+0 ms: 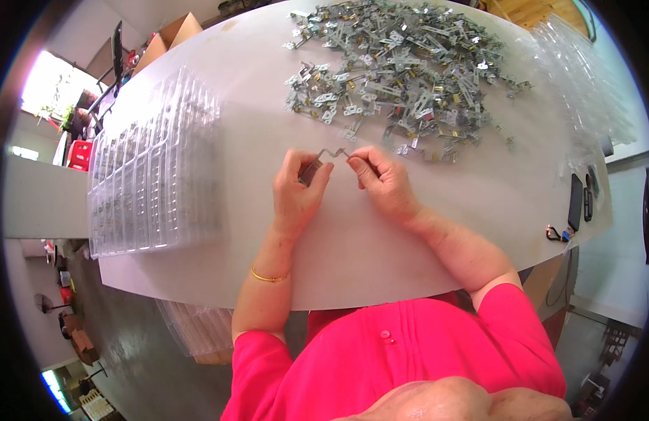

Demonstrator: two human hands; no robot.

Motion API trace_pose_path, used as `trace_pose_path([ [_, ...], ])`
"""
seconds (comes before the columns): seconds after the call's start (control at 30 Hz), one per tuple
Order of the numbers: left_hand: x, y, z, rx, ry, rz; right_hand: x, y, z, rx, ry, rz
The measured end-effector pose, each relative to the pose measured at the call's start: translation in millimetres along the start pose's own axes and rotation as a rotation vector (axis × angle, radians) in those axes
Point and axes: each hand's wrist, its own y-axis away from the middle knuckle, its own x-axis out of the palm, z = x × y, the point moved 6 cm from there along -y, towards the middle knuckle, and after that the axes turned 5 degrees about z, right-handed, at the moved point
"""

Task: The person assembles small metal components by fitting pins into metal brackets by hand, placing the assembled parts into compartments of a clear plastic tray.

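Note:
Between my two hands, above the white table (254, 231), is a small bent grey metal bracket (336, 152). My left hand (295, 196) is closed, thumb and fingers pinching the bracket's left part, a flat metal strip. My right hand (389, 188) pinches the right end between thumb and forefinger. The fingers partly cover the piece, so its full shape cannot be made out. Just beyond my hands spreads a large heap of similar metal brackets (401, 77), some with brass-coloured parts.
At the left stands a stack of clear plastic compartment trays (156, 175). More clear plastic trays (577, 91) lie at the far right. A dark flat object (575, 202) lies near the table's right edge. An open cardboard box (171, 41) stands beyond the far left edge.

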Motion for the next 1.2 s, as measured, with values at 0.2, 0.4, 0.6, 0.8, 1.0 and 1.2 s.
trace_pose_path([
  [0.2,2,5,-14,0.154,-0.181,0.026,4,0,1,-0.011,0.017,0.013],
  [0.4,4,4,-14,0.201,-0.242,0.075,14,-1,-15,0.287,-0.473,0.256],
  [0.6,3,4,-15,0.197,-0.250,0.104,11,-6,-18,0.290,-0.589,0.257],
  [0.8,9,8,-19,0.226,-0.241,0.166,9,-8,-29,0.248,-0.520,0.251],
  [1.0,16,10,-25,0.119,-0.156,0.278,3,-4,-26,0.260,-0.645,0.100],
  [1.2,7,6,2,-0.147,0.123,0.180,1,-5,-1,-0.086,-0.461,0.158],
])
